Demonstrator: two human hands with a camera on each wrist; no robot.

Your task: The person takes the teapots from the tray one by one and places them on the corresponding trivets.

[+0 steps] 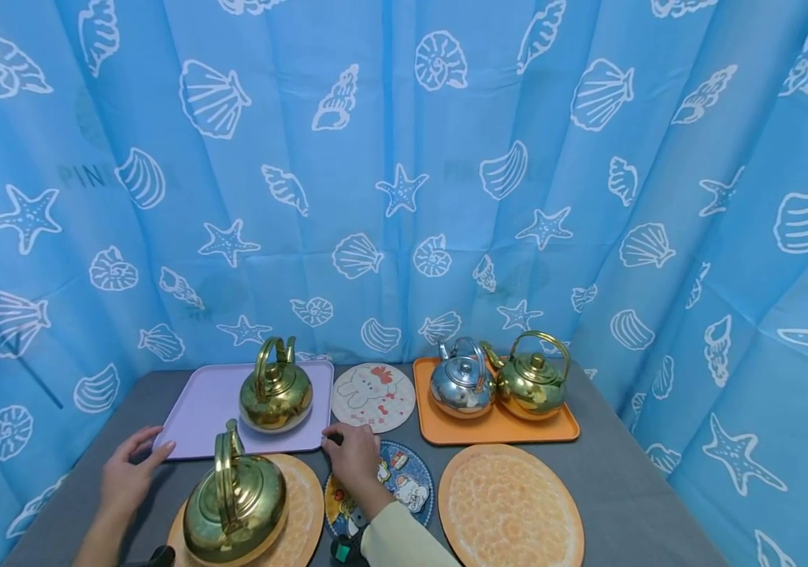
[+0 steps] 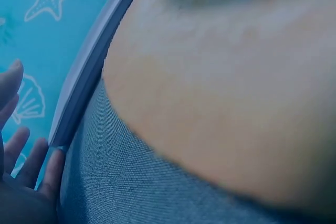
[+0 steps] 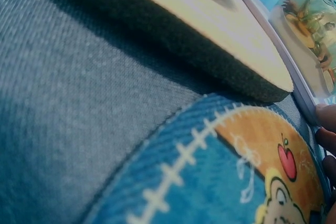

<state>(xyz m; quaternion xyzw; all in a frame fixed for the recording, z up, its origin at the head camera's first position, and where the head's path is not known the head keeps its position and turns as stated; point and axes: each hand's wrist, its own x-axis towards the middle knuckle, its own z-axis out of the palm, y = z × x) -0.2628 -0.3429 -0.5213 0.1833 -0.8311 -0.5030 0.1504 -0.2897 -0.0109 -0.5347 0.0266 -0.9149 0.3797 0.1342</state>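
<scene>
A lilac tray (image 1: 198,409) lies at the back left of the table, with a gold teapot (image 1: 276,396) standing on its right half. My left hand (image 1: 126,479) is at the tray's front left corner. Its fingers are spread and fairly straight, and they touch the edge in the left wrist view. At the front right corner, my right hand (image 1: 356,457) pinches the tray's rim between thumb and curled fingers. Closer to me, a larger gold teapot (image 1: 235,504) sits on a round tan mat (image 1: 305,504), between my two forearms.
Under my right hand is a round blue cartoon mat (image 1: 414,465). Behind it lies a round rabbit mat (image 1: 376,394). On the right, an orange tray (image 1: 446,429) bears a silver teapot (image 1: 462,386) and a gold teapot (image 1: 533,384). Another tan mat (image 1: 510,504) lies in front.
</scene>
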